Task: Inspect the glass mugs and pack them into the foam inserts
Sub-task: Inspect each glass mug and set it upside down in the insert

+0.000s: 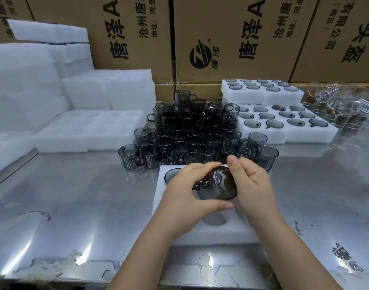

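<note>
A person holds one smoky grey glass mug [218, 186] tipped on its side in both hands, just above the white foam insert [221, 234] lying at the near middle of the scuffed steel bench [74, 206]. The left hand [189, 193] curls round the mug's body, thumb beneath on the near side. The right hand [253, 185] grips the rim end with curled fingers, thumb raised. The insert has one seated mug [172, 174] in its far-left pocket and an open round pocket [215, 220] just near the hands. Beyond it stands a dense heap of matching grey mugs [189, 139], with filled foam trays [284, 122] to its right. The mug looks light, rigid, thin-walled and slick, so it would probably chip on any knock against glass or steel. A wrap round the body seems the safer hold, sparing the handle, before lowering it straight into the snug foam.
</note>
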